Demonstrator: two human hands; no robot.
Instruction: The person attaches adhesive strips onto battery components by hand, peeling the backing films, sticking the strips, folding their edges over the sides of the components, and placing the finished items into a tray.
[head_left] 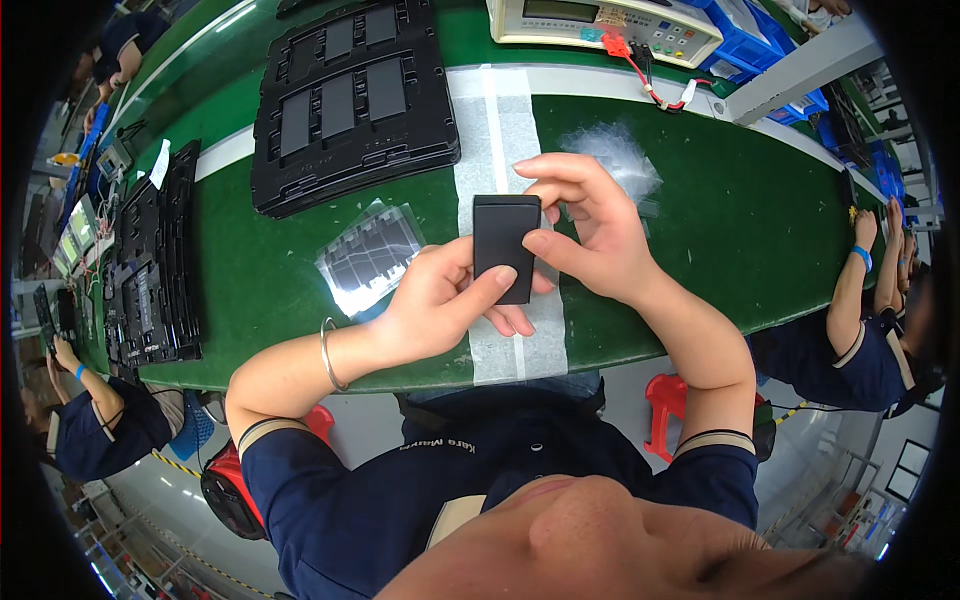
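Note:
A flat black rectangular block (505, 250), with plain faces and a thick top edge, is held upright over the white strip on the bench. My left hand (450, 290) grips it from the left, thumb across its lower face and fingers behind. At its right side is my right hand (595, 225), thumb resting on the block's edge and forefinger curled near its top corner. Left of my left hand lies a stack of clear film sheets (370, 258). Beyond my right hand sits a loose heap of clear plastic film (615, 160).
Black moulded trays (355, 110) with grey flat pieces stand stacked at the far left. A bench meter (605, 25) with red and black leads is at the back, near blue bins (745, 40). More black trays (155, 260) stand left. Other people work at both sides.

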